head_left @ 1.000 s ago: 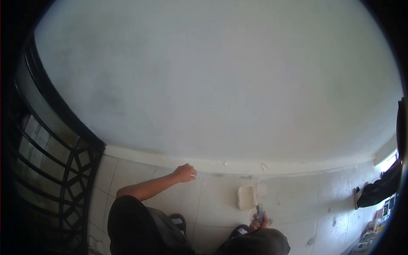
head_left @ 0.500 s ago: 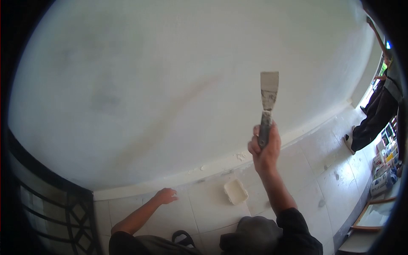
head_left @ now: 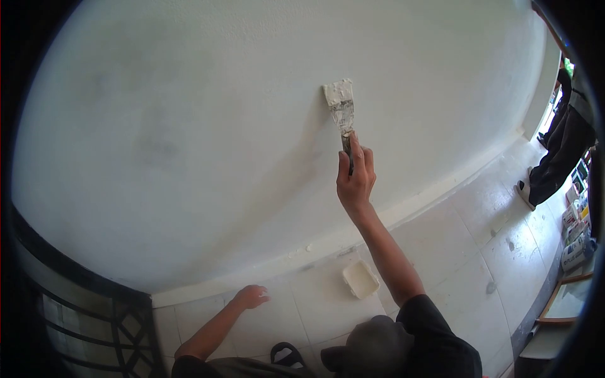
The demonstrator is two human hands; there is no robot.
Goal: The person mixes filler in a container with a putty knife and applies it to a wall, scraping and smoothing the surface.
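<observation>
My right hand (head_left: 357,179) is closed round the dark handle of a putty knife (head_left: 341,107). White paste covers the knife's blade, which is up at the pale wall (head_left: 208,145). Lower left, my left hand (head_left: 253,297) hangs low near the foot of the wall, with white smears on its fingers; whether its fingers hold anything is too small to tell. A white tray (head_left: 361,280) of pale paste sits on the tiled floor between my two arms.
A black metal grille (head_left: 94,321) stands at the lower left. At the right edge another person (head_left: 558,157) in dark trousers stands on the floor. Below them are containers (head_left: 575,252) and a wood-framed panel (head_left: 567,299). Paste crumbs lie along the skirting.
My right hand has moved left and up with the putty knife, and the blade now shows thick paste. The view has shifted slightly, while my left hand stays low.
</observation>
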